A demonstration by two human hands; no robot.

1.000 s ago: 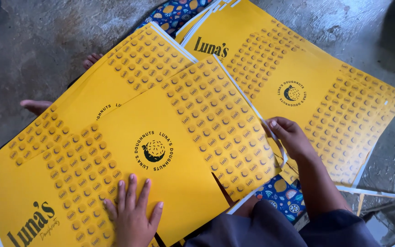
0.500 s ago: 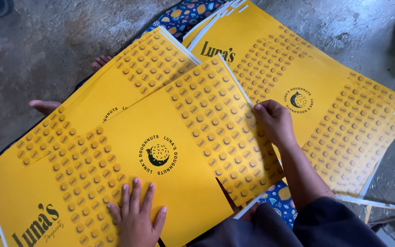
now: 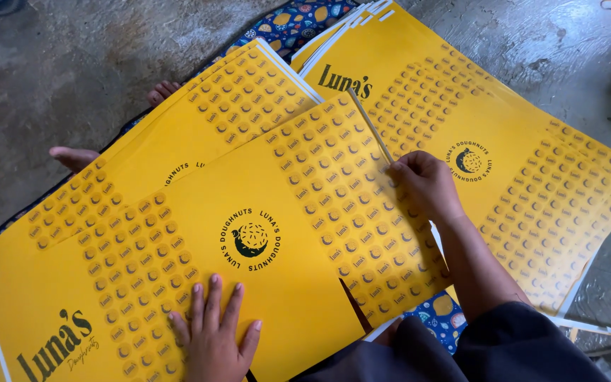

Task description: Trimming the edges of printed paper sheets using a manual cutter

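Observation:
A large yellow printed cardboard sheet [image 3: 270,212] with a round dark emblem and rows of small dots lies on top of a pile of like sheets [image 3: 178,134] in front of me. My left hand [image 3: 212,337] rests flat on its near edge, fingers spread. My right hand [image 3: 424,182] has curled fingers on the sheet's right edge, pinching it near the upper corner. A second pile of the same yellow sheets [image 3: 532,177] lies to the right, partly under that edge.
The piles lie on a blue patterned cloth [image 3: 288,18] over a grey concrete floor [image 3: 72,64]. My bare feet [image 3: 72,157] stick out from under the left pile. My dark sleeve and lap [image 3: 503,346] are at the bottom right.
My right hand has slid up along the top sheet's right edge toward its far corner. The left hand stays pressed flat on the near edge. The view has shifted slightly.

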